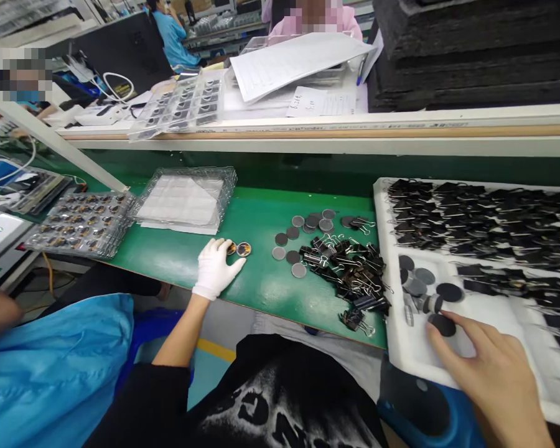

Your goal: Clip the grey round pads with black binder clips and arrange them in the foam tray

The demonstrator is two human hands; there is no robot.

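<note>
1. The bare right hand (494, 358) reaches over the tray at the right, its thumb and forefinger spread apart on either side of a flat black round disc (442, 325); whether they grip it, I cannot tell.
2. The left hand (216, 267), in a white glove, rests on the tabletop with bent fingers. Its fingertips are at a small round orange-and-black piece (231, 248), which they partly cover; whether they hold it is unclear. A second round piece with a metallic rim (244, 249) lies just beside it.
3. Around the black disc, more grey and black discs (415, 287) lie loosely in the white moulded tray (490, 308), near rows of black binder clips with wire handles (424, 214).
4. Between the hands, the green tabletop (256, 211) bears a loose heap of black metal binder clips (354, 267), with scattered grey and black round discs (293, 257) beside it.
5. Beyond the left hand sits a stack of clear plastic trays (228, 180) topped with white paper (177, 199); to its left is a clear tray stack with orange-and-black parts (114, 246).
6. Farther out, a white shelf (284, 146) carries printed sheets (303, 62) and thick black sheets stacked high (471, 56). A person in blue (51, 373) sits at the left.
</note>
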